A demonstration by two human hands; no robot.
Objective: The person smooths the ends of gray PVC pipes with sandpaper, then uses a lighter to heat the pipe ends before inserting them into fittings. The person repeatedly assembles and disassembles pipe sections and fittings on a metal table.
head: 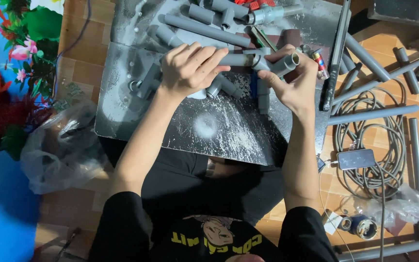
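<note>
**A:** Head view, looking straight down: what's each hand on?

**B:** The left hand (190, 68) is curled over a grey pipe (234, 59), fingers closed round it. The right hand (294, 80) grips a grey tee fitting (275, 63), thumb under it and fingers wrapped behind, so one open socket points up and to the right. Pipe and fitting meet between the two hands, held just above the dusty black work board (209, 128).

**A:** Is the pipe seated?

**B:** Hard to say; the left fingers cover most of it, so I can't tell how deep it sits in the socket.

**A:** How would you do it cleanly?

**B:** My judgement: keep the pipe in line with the socket, push straight rather than at an angle, and brace the fitting firmly with the right hand so it doesn't twist.

**A:** What's around?

**B:** More grey pipe pieces (204, 29) lie at the far edge of the board, long pipes (372, 114) on the tiled floor to the right, a coiled cable (364, 160) with a phone (356, 158) on it, and a crumpled plastic bag (59, 150) to the left.
</note>
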